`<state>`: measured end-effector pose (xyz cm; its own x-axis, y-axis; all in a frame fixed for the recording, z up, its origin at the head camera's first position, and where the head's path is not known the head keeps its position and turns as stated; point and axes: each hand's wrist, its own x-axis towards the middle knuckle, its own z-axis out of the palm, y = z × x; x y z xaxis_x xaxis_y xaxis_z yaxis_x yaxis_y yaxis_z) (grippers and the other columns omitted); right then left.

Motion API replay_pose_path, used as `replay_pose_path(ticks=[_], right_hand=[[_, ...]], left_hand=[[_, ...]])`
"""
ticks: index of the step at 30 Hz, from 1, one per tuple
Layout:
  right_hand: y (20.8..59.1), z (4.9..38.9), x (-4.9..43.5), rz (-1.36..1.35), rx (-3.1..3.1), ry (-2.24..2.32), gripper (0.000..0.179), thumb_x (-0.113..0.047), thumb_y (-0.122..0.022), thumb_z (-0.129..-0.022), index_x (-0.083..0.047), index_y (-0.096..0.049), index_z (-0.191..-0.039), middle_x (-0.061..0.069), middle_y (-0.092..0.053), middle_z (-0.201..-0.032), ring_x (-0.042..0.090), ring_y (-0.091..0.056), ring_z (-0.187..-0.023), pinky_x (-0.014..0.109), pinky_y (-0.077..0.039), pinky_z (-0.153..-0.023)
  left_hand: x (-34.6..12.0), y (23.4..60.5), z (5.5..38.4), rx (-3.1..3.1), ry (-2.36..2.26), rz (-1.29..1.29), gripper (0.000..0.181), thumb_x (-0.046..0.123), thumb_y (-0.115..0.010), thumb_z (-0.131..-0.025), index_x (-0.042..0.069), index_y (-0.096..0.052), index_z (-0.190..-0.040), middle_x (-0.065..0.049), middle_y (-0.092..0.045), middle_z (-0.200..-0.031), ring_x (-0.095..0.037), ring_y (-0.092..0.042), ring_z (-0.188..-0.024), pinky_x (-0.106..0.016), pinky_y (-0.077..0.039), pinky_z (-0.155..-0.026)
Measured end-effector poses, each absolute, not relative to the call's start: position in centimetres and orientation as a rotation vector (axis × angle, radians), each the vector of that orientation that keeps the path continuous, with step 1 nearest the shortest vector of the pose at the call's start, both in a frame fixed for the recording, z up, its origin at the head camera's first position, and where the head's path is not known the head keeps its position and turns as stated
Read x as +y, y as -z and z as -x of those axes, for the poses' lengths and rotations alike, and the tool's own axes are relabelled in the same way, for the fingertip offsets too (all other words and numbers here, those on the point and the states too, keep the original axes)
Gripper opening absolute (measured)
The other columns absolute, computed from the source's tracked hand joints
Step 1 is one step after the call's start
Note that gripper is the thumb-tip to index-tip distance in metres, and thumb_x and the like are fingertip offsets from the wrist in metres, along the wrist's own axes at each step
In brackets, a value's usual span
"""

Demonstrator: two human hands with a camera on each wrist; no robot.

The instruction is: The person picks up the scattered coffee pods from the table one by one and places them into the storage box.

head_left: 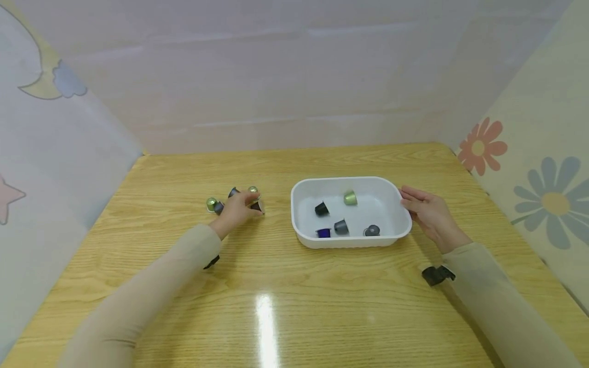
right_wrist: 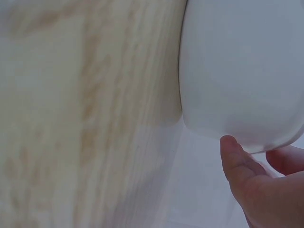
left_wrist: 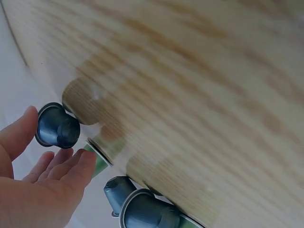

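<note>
My left hand (head_left: 233, 214) reaches over a small group of coffee capsules at left. Its thumb and fingers stand apart around a dark capsule (left_wrist: 58, 126), the thumb right at its rim. Beside the hand are a green capsule (head_left: 211, 204), a dark grey capsule (head_left: 219, 208) and another green capsule (head_left: 253, 190). My right hand (head_left: 430, 214) holds the right end of a white plastic bin (head_left: 349, 242), with finger and thumb on either side of its rim. In the right wrist view, a fingertip (right_wrist: 229, 142) meets the bin's outer wall.
Inside the bin lie several capsules: a black capsule (head_left: 321, 208), a light green capsule (head_left: 350, 198), a blue capsule (head_left: 324, 233) and grey capsules (head_left: 341, 227). Everything stands on a wooden table (head_left: 207, 317), with a pale wall covering (head_left: 294, 92) behind it.
</note>
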<state>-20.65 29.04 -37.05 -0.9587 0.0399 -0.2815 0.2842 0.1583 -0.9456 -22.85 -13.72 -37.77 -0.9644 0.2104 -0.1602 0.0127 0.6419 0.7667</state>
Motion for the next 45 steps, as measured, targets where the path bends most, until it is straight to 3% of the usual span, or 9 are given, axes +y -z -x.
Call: replay_pose_path(ticks=[18,45], right_hand=[[37.0,20.7,28.9,-0.327,2.237,1.889,0.057,-0.011,-0.049,-0.102,-0.003,-0.025,-0.153,0.015,-0.024,-0.156,0.023,-0.029,-0.142,0.034,-0.033,-0.109],[36.9,20.7,28.9,-0.309,2.245,1.9,0.056,-0.01,-0.049,-0.102,-0.003,-0.025,-0.153,0.016,-0.024,-0.156,0.024,-0.028,-0.142,0.035,-0.032,-0.109]], left_hand=[[-13.5,38.8,23.2,2.687,-1.186,-0.162,0.055,0.0,-0.068,-0.09,-0.005,-0.047,-0.14,-0.024,-0.049,-0.14,-0.035,-0.047,-0.129,-0.043,-0.042,-0.105],[-11.8,35.1,21.7,2.583,-1.44,-0.252,0.057,0.005,-0.067,-0.092,-0.004,-0.042,-0.143,-0.021,-0.049,-0.14,-0.031,-0.051,-0.127,-0.035,-0.048,-0.098]])
